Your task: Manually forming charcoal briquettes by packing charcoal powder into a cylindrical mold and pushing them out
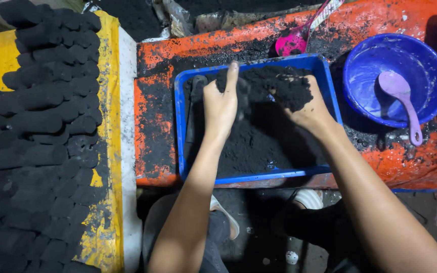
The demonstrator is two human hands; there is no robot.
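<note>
**Both hands in the blue tray of black powder**

Nearest the camera, two bare forearms reach out over the near rim of the blue tray (pixel 180 126), which sits on an orange desk (pixel 410 167) smeared with black dust. Inside the tray lies dark black powder (pixel 264 146), heaped toward its far side. The left hand (pixel 222 98) rests in the tray's left half, fingers pressed together and pointing at the far rim. The right hand (pixel 307 103) is dug into the heap, fingers curled around a clump of powder. Right of the tray stands a blue bowl (pixel 367 76) holding a purple spoon (pixel 403 101). Left of the tray, black briquettes (pixel 41 126) are stacked on a yellow sheet (pixel 108 111). Beyond the tray's far rim lies a pink scoop (pixel 292 41).
</note>
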